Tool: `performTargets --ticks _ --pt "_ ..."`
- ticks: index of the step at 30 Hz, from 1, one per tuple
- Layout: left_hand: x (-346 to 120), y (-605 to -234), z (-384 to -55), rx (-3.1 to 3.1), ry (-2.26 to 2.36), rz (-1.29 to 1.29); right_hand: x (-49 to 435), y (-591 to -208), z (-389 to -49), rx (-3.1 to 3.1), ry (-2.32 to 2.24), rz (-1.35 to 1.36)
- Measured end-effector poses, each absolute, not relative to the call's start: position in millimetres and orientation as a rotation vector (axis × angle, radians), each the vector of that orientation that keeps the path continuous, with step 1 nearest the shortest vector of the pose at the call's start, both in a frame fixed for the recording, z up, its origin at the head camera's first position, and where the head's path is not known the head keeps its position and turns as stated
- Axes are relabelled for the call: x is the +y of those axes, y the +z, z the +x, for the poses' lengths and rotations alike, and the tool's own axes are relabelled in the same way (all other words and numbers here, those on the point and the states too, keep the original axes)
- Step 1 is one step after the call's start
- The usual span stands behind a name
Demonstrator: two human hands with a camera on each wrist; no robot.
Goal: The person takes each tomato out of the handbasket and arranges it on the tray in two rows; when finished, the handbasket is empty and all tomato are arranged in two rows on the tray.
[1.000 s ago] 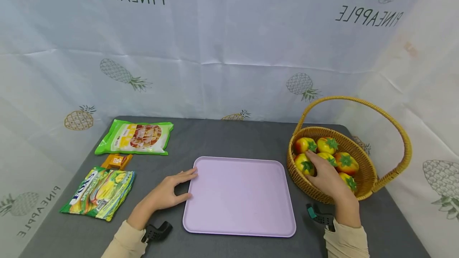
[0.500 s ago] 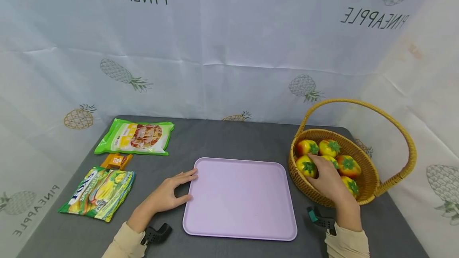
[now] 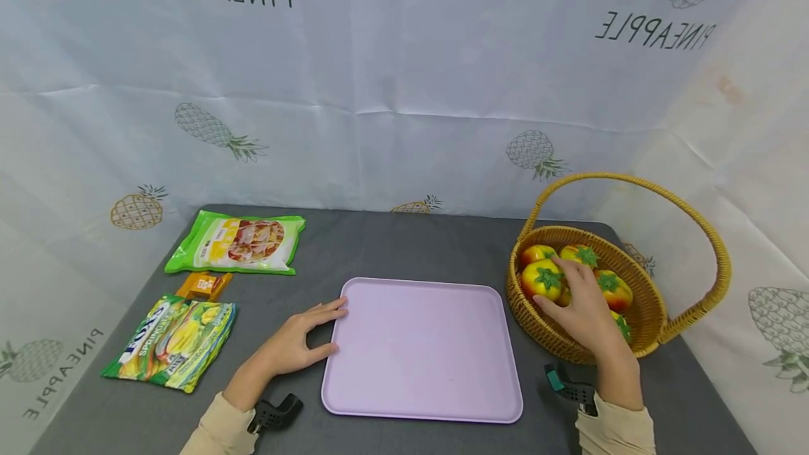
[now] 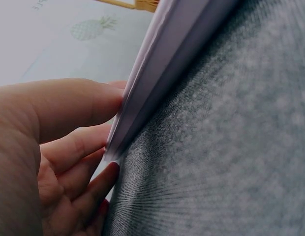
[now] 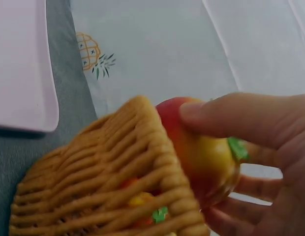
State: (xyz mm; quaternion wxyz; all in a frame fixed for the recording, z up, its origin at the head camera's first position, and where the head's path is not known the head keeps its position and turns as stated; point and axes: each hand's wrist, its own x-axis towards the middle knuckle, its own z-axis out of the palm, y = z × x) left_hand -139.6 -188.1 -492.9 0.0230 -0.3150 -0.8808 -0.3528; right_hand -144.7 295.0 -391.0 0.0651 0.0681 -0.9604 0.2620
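My right hand [image 3: 588,314] grips a yellow-red persimmon [image 3: 540,281] with a green leafy top, at the left side of the wicker basket [image 3: 526,325]. In the right wrist view the thumb presses on the red side of the persimmon [image 5: 204,162], which shows above the basket's rim [image 5: 162,147]. Several similar persimmons lie in the basket, partly hidden by my hand. My left hand [image 3: 287,343] rests at the left edge of the pale purple tray [image 3: 423,350]. In the left wrist view its thumb and fingertips touch the tray's rim [image 4: 142,83].
On the left lie a green-edged food bag [image 3: 249,243], a small orange packet [image 3: 205,286] and a green-and-yellow bag [image 3: 177,343]. The basket's tall handle [image 3: 701,223] arches over its right side. A pineapple-print curtain [image 3: 392,55] stands behind the grey tabletop [image 3: 392,244].
My right hand has risen a little with the persimmon, which now overlaps the one behind it. The left hand and the tray stay where they were.
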Motion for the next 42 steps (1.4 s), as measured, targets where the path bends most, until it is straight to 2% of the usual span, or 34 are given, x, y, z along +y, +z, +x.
performTargets --ticks 10,21,42 --pt "-189 -495 -140 -2.714 -1.072 -0.989 276 -393 -144 -2.703 0.902 0.259" --pt "-189 -496 -141 -2.719 -1.092 -0.979 246 -402 -150 -2.643 0.919 0.441" --pt "-188 -495 -140 -2.720 -1.113 -0.974 133 -441 -173 -2.806 1.227 0.748"
